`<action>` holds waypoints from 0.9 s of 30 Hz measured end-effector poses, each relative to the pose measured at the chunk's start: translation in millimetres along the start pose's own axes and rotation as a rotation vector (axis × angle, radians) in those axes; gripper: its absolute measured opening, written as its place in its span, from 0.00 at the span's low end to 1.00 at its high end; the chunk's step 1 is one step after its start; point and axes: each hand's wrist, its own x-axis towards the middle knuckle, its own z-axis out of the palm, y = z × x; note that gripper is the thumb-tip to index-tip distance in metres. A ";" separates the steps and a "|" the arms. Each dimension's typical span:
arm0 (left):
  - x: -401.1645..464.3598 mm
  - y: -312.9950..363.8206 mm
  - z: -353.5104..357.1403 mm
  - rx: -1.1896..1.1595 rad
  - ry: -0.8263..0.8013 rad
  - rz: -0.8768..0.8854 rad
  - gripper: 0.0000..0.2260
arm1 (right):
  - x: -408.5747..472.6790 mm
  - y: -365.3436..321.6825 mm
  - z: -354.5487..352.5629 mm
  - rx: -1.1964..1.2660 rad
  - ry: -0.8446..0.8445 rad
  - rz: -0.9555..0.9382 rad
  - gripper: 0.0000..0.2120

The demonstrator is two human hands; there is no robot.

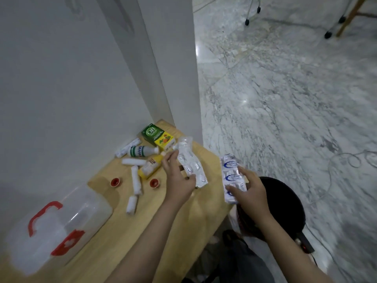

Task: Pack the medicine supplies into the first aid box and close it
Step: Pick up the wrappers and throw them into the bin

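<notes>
My left hand (177, 176) holds a silver blister strip (189, 162) upright above the wooden table (130, 242). My right hand (250, 190) holds a second foil strip with blue logos (231, 172) just past the table's right edge. The clear first aid box (53, 223), with a red handle and red latch, lies shut at the near left. On the table behind my hands lie a green and yellow medicine carton (158, 136), a white and green bottle (142, 151), a yellow bottle (150, 166), several white gauze rolls (135, 180) and two red caps (115, 182).
A white wall (61, 78) borders the table at the left and back. Marble floor (285, 88) spreads to the right. A black round stool (283, 205) with a power strip beside it stands below my right hand. Chair wheels show at the far top.
</notes>
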 end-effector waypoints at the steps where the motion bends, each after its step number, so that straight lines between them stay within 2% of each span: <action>1: -0.2 7.8 20.0 -0.008 -0.065 0.016 0.34 | 1.6 6.8 -15.4 0.006 0.042 0.029 0.30; 8: -11.5 55.3 143.0 0.007 -0.493 0.123 0.34 | -0.7 72.1 -100.1 -0.055 0.244 0.237 0.30; 12: -28.0 61.4 213.2 0.063 -0.735 0.059 0.36 | -8.4 123.1 -130.1 -0.169 0.208 0.402 0.29; 19: -49.6 4.4 315.2 0.279 -0.927 -0.149 0.34 | -8.3 207.8 -150.2 -0.206 0.170 0.593 0.30; 25: -52.8 -59.5 376.0 0.452 -1.093 -0.197 0.34 | 9.6 282.1 -155.4 -0.126 0.163 0.691 0.28; 27: -52.1 -82.0 390.5 0.556 -1.200 -0.197 0.36 | 10.7 306.2 -152.7 -0.095 0.143 0.772 0.33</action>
